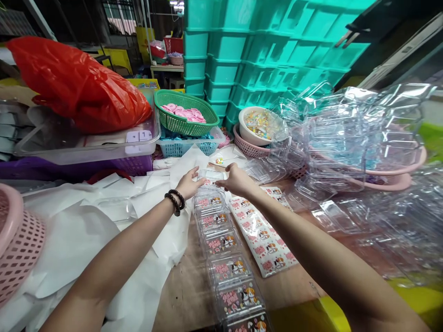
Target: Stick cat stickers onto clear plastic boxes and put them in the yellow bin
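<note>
A line of clear plastic cases (pixel 223 242) runs up the table, with stickers of cartoon animals and pink lettering showing on them. At the far end of this line, a clear plastic case (pixel 212 174) lies between my hands. My left hand (pixel 189 183), with dark bead bracelets at the wrist, grips its left edge with thumb and fingers. My right hand (pixel 238 180) has its thumb and bent fingers closed at its right edge. The sticker sheet (pixel 262 235) lies to the right, partly under my right forearm.
Loose clear cases (pixel 349 133) pile up at the right over pink baskets. White backing paper (pixel 138 258) covers the left side. Behind stand a green basket (pixel 187 129) of pink pieces, a white bowl (pixel 246 121), a red bag (pixel 79 87) and stacked teal crates (pixel 224 69).
</note>
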A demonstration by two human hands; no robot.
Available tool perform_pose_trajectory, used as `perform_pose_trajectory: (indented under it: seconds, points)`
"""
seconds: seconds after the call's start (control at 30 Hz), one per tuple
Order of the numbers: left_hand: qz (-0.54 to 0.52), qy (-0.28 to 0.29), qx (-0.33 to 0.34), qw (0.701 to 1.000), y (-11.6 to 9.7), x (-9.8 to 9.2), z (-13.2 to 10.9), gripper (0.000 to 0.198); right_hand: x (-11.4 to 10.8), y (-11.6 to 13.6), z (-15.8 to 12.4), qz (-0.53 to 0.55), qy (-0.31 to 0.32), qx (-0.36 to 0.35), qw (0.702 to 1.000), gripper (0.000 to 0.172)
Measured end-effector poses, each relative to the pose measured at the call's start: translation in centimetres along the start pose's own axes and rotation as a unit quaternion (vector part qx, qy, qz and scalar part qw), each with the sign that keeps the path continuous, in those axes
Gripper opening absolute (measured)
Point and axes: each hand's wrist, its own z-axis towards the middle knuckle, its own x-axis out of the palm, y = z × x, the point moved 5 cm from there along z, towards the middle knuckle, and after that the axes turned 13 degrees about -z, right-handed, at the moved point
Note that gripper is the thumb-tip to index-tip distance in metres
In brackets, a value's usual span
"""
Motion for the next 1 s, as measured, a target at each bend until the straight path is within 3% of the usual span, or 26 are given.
perform_pose_trajectory:
  seconds: [0.13, 0.23, 0.33, 0.5, 0.57, 0.63, 0.77, 0.87, 0.93, 1.0]
  points:
    - [0.028, -0.021, 0.005, 0.999, -0.6, -0.2, -0.5, 0.073, -1.4, -5.8, -1.9, -0.100, -0.017, 0.037, 0.994, 0.032]
    - [0.061, -0.048, 0.018, 0.997, -2.0, -0.3, -1.0, 0.067, -0.3, -10.5, -4.1, -0.145, -0.029, 0.060, 0.987, 0.043]
    - [0.095, -0.072, 0.041, 0.992, -4.3, -0.2, -2.1, 0.062, 1.6, -13.0, -5.7, -0.134, -0.031, 0.088, 0.987, 0.054]
    - [0.142, -0.063, 0.103, 0.983, -8.2, 1.5, -6.1, 0.054, 2.0, -14.0, -6.6, -0.093, -0.058, 0.162, 0.981, 0.088]
    - [0.152, -0.041, 0.129, 0.979, -9.2, 2.6, -8.0, 0.050, 1.6, -14.4, -7.0, -0.052, -0.057, 0.184, 0.980, 0.091]
    - [0.156, -0.020, 0.149, 0.976, -9.8, 3.6, -9.6, 0.047, 1.2, -14.7, -7.5, -0.022, -0.070, 0.189, 0.979, 0.080]
    - [0.153, 0.012, 0.182, 0.971, -10.2, 5.3, -11.7, 0.044, 0.0, -15.3, -9.3, 0.029, -0.160, 0.191, 0.968, 0.044]
    - [0.143, 0.039, 0.206, 0.967, -10.3, 6.6, -13.0, 0.043, -1.6, -15.2, -11.5, 0.096, -0.203, 0.152, 0.962, 0.017]
    - [0.132, 0.061, 0.234, 0.961, -10.6, 7.7, -14.1, 0.050, -3.3, -14.4, -13.6, 0.146, -0.204, 0.096, 0.963, 0.015]
    - [0.107, 0.101, 0.272, 0.951, -11.2, 9.1, -15.3, 0.064, -4.9, -12.9, -16.4, 0.240, -0.177, 0.001, 0.954, 0.024]
